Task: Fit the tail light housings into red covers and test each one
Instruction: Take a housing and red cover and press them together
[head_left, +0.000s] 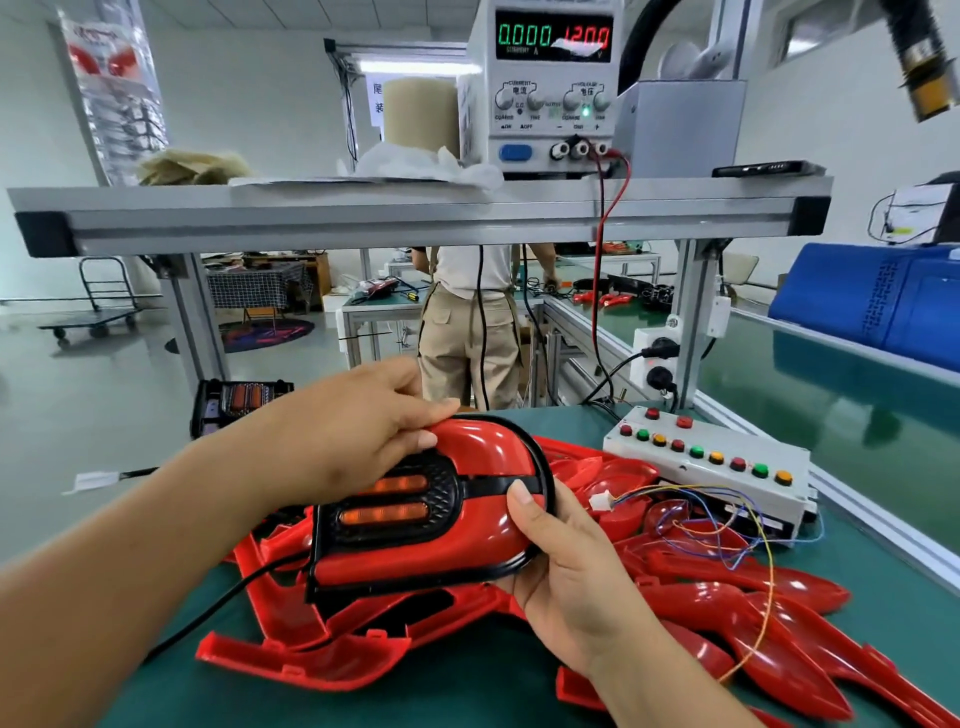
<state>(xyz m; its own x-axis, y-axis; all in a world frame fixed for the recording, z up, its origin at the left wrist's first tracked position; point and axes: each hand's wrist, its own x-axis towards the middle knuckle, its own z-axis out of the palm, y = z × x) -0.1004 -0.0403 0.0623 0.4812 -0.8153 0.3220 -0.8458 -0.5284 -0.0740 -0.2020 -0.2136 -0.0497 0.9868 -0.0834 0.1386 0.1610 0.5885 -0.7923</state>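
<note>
You have one housing (395, 499) seated in its red cover (467, 540), held over the pile (727, 603) of covers mid-tabletop (467, 691), left hand (353, 431) gripping its far edge, right hand (566, 571) clasping its right end; the supply (550, 88) reads zero current, so testing and the rest likely remain.

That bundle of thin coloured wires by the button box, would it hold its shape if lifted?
Probably floppy: the coloured wires lie in loose loops over the red covers. Likely light, being so thin. They may snag, since they tangle together.
</note>
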